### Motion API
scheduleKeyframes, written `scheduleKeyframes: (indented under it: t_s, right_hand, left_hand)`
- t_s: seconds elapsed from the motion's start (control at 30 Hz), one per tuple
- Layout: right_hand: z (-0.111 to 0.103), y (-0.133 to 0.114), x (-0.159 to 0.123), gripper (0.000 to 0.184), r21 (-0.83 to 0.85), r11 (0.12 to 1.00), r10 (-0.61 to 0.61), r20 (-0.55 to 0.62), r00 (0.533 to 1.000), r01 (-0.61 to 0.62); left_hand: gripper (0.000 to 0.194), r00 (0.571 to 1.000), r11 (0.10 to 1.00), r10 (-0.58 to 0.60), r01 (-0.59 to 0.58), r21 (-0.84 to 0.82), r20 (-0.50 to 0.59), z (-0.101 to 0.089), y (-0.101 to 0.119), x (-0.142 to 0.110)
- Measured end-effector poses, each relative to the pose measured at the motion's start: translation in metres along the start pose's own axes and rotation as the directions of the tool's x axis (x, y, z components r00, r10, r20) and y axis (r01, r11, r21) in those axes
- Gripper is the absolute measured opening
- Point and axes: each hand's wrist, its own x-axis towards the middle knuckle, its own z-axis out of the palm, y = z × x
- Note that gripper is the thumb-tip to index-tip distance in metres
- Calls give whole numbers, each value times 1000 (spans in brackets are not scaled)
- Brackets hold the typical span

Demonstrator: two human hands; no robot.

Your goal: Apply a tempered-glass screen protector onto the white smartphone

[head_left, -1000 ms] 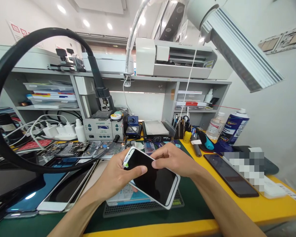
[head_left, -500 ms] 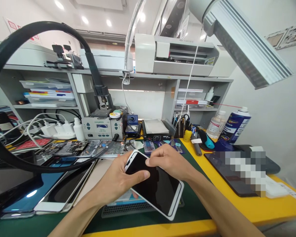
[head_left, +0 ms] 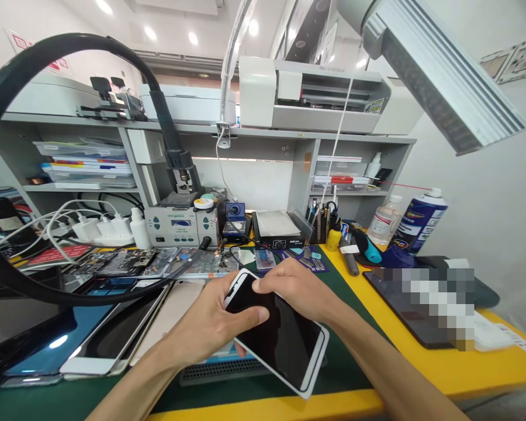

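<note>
A white-edged smartphone (head_left: 284, 339) with a dark screen is held tilted above the bench. My left hand (head_left: 217, 318) grips its left edge, the thumb lying across the glass and a fingertip showing beneath. At the upper part of the phone, my right hand (head_left: 298, 289) has its thumb pressed on the screen; its other fingers are curled at the right edge, partly hidden. Below the phone, a perforated grey tray-like piece (head_left: 219, 371) and something blue rest on the green mat (head_left: 350, 362).
Several phones and panels, including a white one (head_left: 109, 345), lie at the left. A black hose (head_left: 70, 44) arches over them from the grey rework station (head_left: 182, 225). At the right are a spray can (head_left: 421, 222), a clear bottle (head_left: 386, 219) and a dark tablet-like slab (head_left: 403, 310).
My right thumb has slid slightly up and left along the screen toward the phone's top. My left hand keeps its grip, its thumb shifted slightly right. The view has moved a little.
</note>
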Motion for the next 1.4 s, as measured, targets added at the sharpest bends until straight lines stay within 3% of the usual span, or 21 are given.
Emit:
scheduleKeyframes:
  t_s: [0.23,0.37,0.47,0.6,0.67,0.8,1.0,1.4]
  right_hand:
    - [2,2,2,55,40,999,17,-22,1000,-16]
    - [-4,6,2,64,238,969,32,130,991,-63]
    - [-9,9,1,50,341,939,-15,188,982,-51]
    - [-15,7,-2,25,232,971,-113,226,968,59]
    - [-16,5,-3,17,202,975,-141,245,959,92]
    - [-12,5,0,20,335,936,-141,65,988,111]
    - [-3,6,5,35,571,806,-75,-155,985,152]
    - [-2,6,5,30,608,742,-85,-333,939,282]
  left_hand:
    - [32,997,998,-45,47,-32,55,-9,1,3]
    - [35,998,999,-15,18,-51,65,-12,0,2]
    - [35,998,998,-14,17,-56,53,-13,1,1]
    - [31,998,997,-43,46,-64,45,-16,-2,3]
    - [29,1000,994,-15,12,-106,-21,-18,-4,5]
    - [30,987,956,18,-64,-288,-162,-20,-5,8]
    - [53,993,941,93,-110,-319,-67,-11,-2,5]
    - [38,989,934,93,-126,-334,-113,-12,-8,10]
